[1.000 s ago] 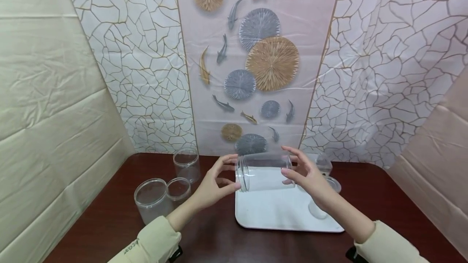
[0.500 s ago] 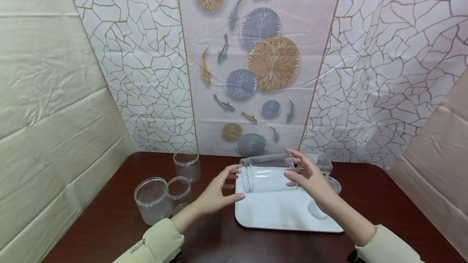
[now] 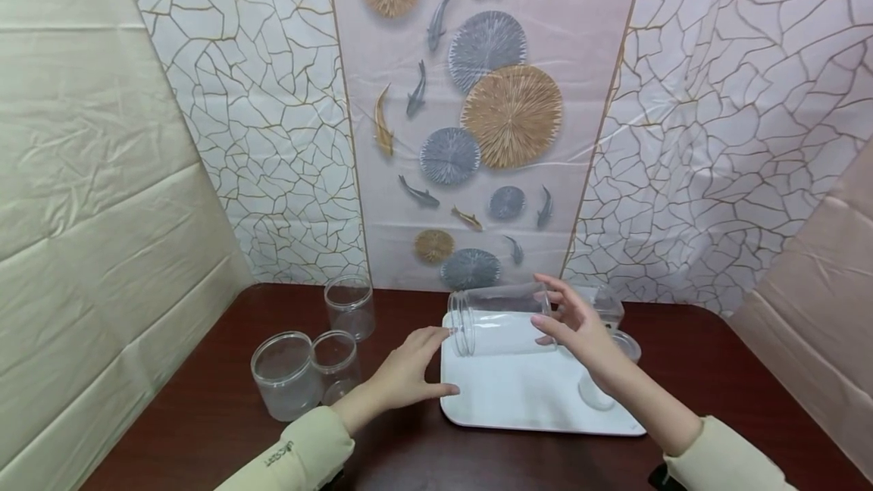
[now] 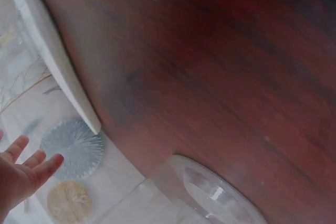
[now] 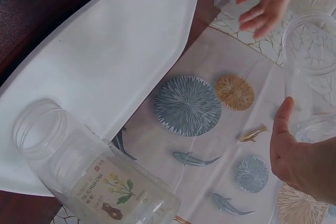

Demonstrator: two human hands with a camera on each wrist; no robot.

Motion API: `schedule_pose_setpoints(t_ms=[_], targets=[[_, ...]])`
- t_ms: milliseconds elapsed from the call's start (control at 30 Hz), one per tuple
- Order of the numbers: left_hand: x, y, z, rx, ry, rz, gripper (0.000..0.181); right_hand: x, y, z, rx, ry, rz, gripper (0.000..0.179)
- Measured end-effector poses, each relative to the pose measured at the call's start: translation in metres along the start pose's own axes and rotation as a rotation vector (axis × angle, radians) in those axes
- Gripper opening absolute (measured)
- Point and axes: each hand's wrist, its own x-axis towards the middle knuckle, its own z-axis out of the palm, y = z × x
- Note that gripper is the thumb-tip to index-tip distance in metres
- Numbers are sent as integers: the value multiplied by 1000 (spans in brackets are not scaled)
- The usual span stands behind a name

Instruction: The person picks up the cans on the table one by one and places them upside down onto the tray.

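A clear plastic jar [image 3: 501, 317] lies sideways in the air above the white tray [image 3: 518, 400], its threaded mouth toward the left. My right hand [image 3: 580, 332] grips it around the base end, thumb on the near side and fingers behind. Close to the mouth, my left hand [image 3: 409, 373] is spread, thumb and fingers apart with nothing between them; its fingertips are right at the rim. The left wrist view catches a few stretched fingers of my left hand [image 4: 26, 174] beside the tray edge.
Several clear jars stand left on the dark red table [image 3: 402, 453], among them a wide jar [image 3: 283, 392] and a taller one [image 3: 351, 320]. By the tray's right side is a clear jar with a printed label [image 5: 107, 187]. A patterned cloth [image 3: 402, 264] hangs behind.
My left hand has let go of the jar's mouth end and moved slightly down, thumb and fingers opening. The jar has shifted a little right, still in my right hand.
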Motion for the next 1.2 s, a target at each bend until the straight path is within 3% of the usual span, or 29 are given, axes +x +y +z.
schedule_pose_setpoints(t_ms=[133, 267, 467, 600, 1000, 1200], targets=[[1, 1, 8, 156, -59, 62, 84, 0, -1, -2, -8, 3, 10, 59], [3, 2, 14, 218, -133, 67, 92, 0, -2, -5, -17, 2, 33, 60], [6, 0, 22, 139, -282, -61, 108, 2, -3, -7, -19, -2, 46, 62], [7, -4, 24, 77, -295, -133, 114, 3, -4, -8, -25, 3, 51, 62], [13, 0, 20, 102, -389, -177, 110, 7, -4, -11, -46, 12, 65, 62], [12, -1, 21, 98, -404, -184, 110, 9, -4, -12, -55, 7, 79, 63]])
